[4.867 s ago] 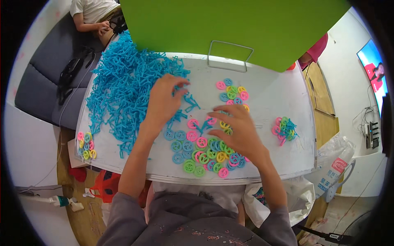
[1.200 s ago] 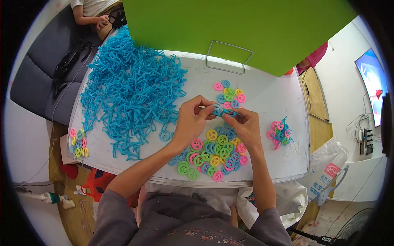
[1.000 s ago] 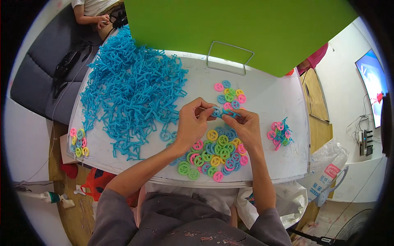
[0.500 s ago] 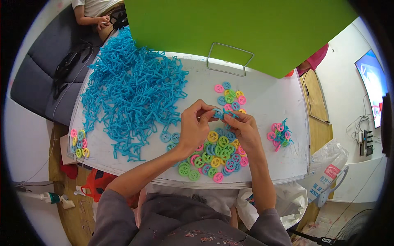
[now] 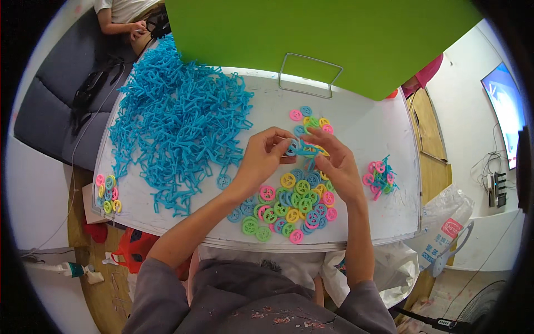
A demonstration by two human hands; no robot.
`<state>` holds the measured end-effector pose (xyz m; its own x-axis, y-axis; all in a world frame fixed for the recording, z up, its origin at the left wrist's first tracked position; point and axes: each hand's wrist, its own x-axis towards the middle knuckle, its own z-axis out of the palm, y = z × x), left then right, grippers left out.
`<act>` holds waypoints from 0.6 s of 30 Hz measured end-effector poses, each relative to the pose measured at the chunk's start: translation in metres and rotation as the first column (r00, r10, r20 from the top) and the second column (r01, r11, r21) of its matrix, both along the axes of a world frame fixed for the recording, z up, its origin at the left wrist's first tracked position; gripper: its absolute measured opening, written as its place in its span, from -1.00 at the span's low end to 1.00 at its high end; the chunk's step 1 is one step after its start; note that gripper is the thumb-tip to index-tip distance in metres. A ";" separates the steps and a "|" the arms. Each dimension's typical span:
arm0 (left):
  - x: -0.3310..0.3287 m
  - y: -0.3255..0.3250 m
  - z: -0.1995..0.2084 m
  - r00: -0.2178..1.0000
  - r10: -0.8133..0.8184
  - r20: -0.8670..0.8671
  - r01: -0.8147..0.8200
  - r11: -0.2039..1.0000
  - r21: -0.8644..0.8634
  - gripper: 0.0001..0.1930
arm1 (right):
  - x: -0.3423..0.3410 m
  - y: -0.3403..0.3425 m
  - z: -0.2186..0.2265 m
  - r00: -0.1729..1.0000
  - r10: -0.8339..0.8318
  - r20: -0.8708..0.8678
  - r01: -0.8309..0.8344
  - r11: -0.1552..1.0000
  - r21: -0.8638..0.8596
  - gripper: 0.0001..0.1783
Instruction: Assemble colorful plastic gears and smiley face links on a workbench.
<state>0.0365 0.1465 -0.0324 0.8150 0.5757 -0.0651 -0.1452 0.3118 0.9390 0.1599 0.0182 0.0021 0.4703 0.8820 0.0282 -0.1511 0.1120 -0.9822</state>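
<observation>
My left hand [image 5: 260,160] pinches a blue spoked plastic wheel [image 5: 291,147] above the middle of the table. A blue plastic frame piece [image 5: 309,150] sticks out from the wheel toward the right; whether the two are joined I cannot tell. Around its free end, my right hand [image 5: 340,166] has thumb and fingers apart, not visibly gripping it. Below both hands lies a heap of pink, green, yellow and blue wheels [image 5: 300,207]. A smaller group of wheels [image 5: 311,121] sits beyond them, partly hidden by my right fingers.
A large pile of blue frame pieces [image 5: 183,117] covers the white table's [image 5: 384,222] left side. Wheels with blue pieces [image 5: 380,177] lie at the right, and a few wheels [image 5: 108,193] at the left corner. A green panel [image 5: 322,44] with a wire handle [image 5: 311,69] stands behind.
My right thumb and fingers have spread away from the blue piece they were pinching. My left hand still holds the wheel, shifted slightly left.
</observation>
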 end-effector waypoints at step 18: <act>-0.002 -0.015 -0.023 0.924 0.111 -0.366 0.266 0.502 0.823 -0.87 | 0.016 -0.006 -0.011 0.935 -0.201 0.293 0.227 0.972 -0.059 -0.79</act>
<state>0.0342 0.1315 -0.0549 0.8881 0.4355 0.1471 0.2074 -0.6652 0.7173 0.1758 0.0124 -0.0087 0.6326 0.7663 0.1126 0.1523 0.0195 -0.9881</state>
